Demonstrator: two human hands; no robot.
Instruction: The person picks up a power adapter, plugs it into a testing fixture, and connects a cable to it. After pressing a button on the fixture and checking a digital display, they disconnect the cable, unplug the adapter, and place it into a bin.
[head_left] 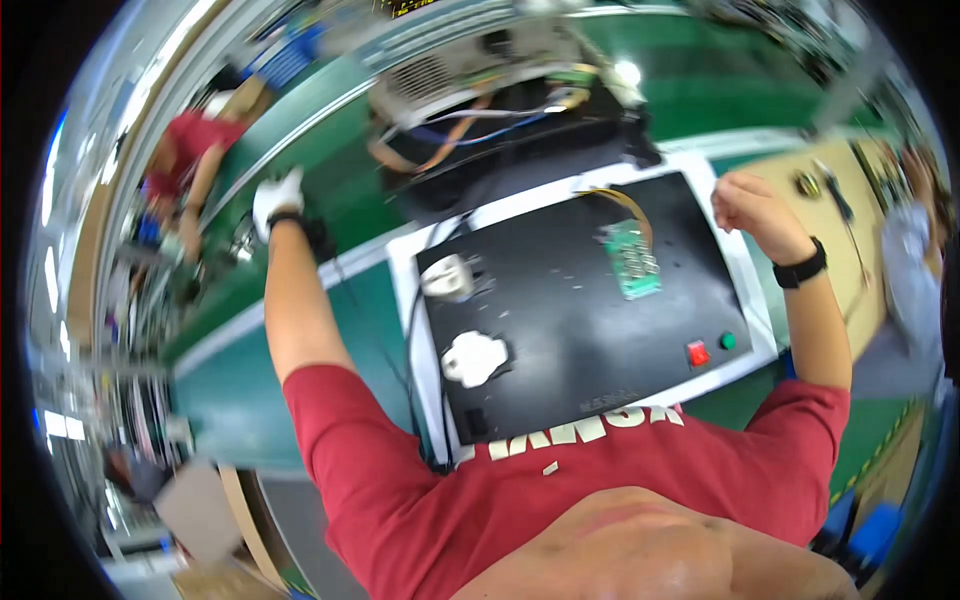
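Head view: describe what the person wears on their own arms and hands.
The left hand wears a white glove, with a black band at the wrist below it. The right hand is bare, and a black wristband circles that wrist. Both forearms are uncovered; the short sleeves of a red T-shirt end above the elbows.

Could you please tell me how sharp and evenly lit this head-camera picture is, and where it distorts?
Head view: strong fisheye bending curves the green bench edge near the rim; the centre is fairly sharp, showing the small green circuit board on the black rectangular panel; the left hand in its white glove looks overexposed; a bright glare spot sits above; the corners are black.
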